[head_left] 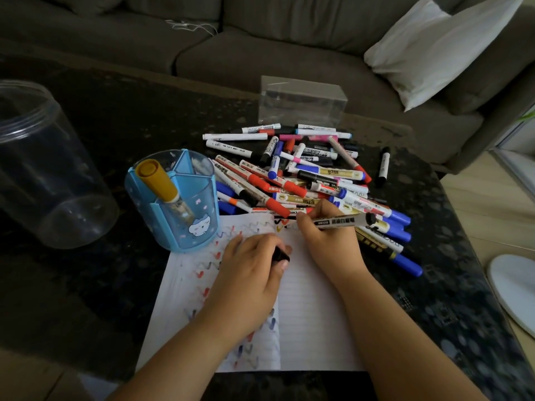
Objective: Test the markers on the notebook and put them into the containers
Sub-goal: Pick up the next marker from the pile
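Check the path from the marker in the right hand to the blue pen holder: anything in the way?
Nothing visible blocks it. The right hand holds the marker over the notebook; the blue pen holder stands left of it, top open. The left hand, holding a black cap, lies low between them.

Blue holder (173,227), perhaps pink-flecked.

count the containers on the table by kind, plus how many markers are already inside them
clear round plastic jar: 1
clear rectangular plastic box: 1
blue divided plastic pen holder: 1
total containers: 3
markers inside: 1, the yellow-capped marker in the pen holder
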